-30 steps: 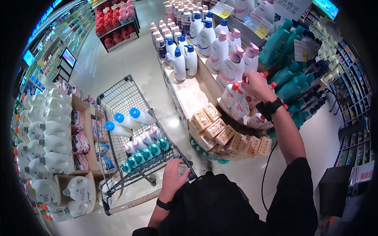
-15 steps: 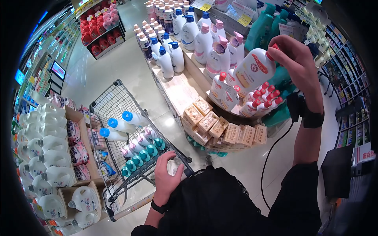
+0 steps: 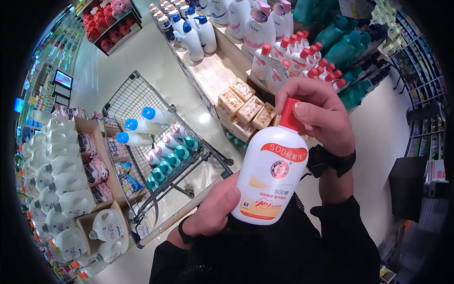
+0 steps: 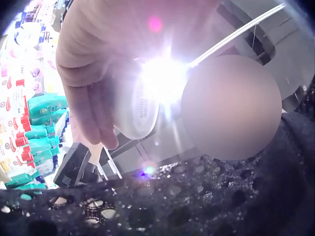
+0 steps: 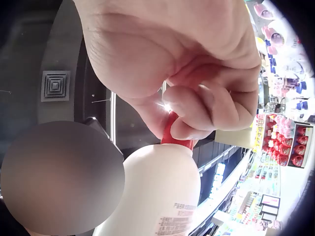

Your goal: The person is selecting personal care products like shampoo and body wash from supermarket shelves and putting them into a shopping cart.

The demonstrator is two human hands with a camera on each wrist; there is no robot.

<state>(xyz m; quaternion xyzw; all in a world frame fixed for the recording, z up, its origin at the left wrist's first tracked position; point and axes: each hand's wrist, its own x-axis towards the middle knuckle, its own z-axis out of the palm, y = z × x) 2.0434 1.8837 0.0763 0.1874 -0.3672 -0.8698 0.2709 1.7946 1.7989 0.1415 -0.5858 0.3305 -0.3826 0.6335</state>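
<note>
A white lotion bottle (image 3: 272,180) with a red cap is held up in front of my body, its label facing the head camera and tilted a little. My right hand (image 3: 324,116) pinches the red cap from above; in the right wrist view its curled fingers (image 5: 204,105) close round the cap (image 5: 177,135). The left hand (image 3: 215,206) grips the bottle's lower left side, thumb on the front. Seen from the left wrist, the fingers (image 4: 96,110) lie along the bottle's base (image 4: 142,113), partly washed out by glare.
At left stands a shopping cart (image 3: 126,97) holding blue-capped, pink-topped and teal-topped bottles. Ahead is a display shelf (image 3: 208,78) with pump bottles, more red-capped bottles (image 3: 298,61) and boxed soaps (image 3: 241,106). White jugs (image 3: 66,194) are stacked at far left.
The right hand has lifted the lotion bottle from the shelf and brought it down toward my body. My left hand has come off the cart handle and taken hold of its lower part.
</note>
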